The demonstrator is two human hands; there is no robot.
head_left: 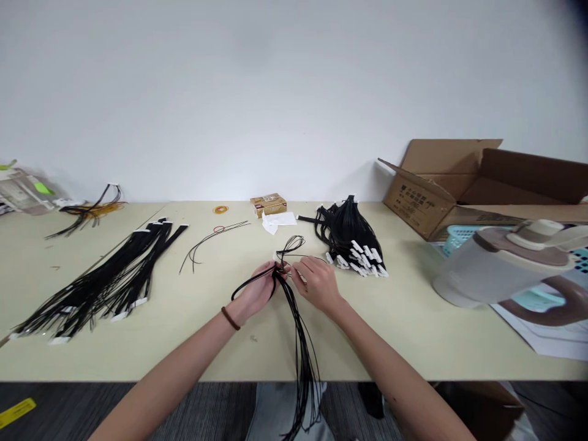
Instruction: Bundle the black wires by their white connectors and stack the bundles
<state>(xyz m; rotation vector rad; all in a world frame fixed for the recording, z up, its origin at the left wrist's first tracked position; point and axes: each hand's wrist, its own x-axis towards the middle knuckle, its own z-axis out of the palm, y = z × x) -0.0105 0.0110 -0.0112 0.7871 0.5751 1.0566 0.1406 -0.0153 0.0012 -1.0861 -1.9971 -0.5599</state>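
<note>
Near the middle of the table, my left hand (260, 286) is closed around a bundle of thin black wires (298, 331). Their loose ends hang over the table's front edge, and a small loop sticks up above my fingers beside a bit of white connector. My right hand (316, 282) is pinched at the right of the bundle, with a thin black wire running past its fingertips. To the right lies a heap of black wire harnesses (349, 229) with white connectors. More black harnesses (133, 263) are spread out on the left.
Loose wires (209, 239) and yellow rubber bands (220, 209) lie beyond my hands. A small brown box (269, 204) stands by the wall with white paper (280, 220). An open cardboard box (418, 205), a large jug (496, 263) and a teal basket (459, 236) occupy the right side.
</note>
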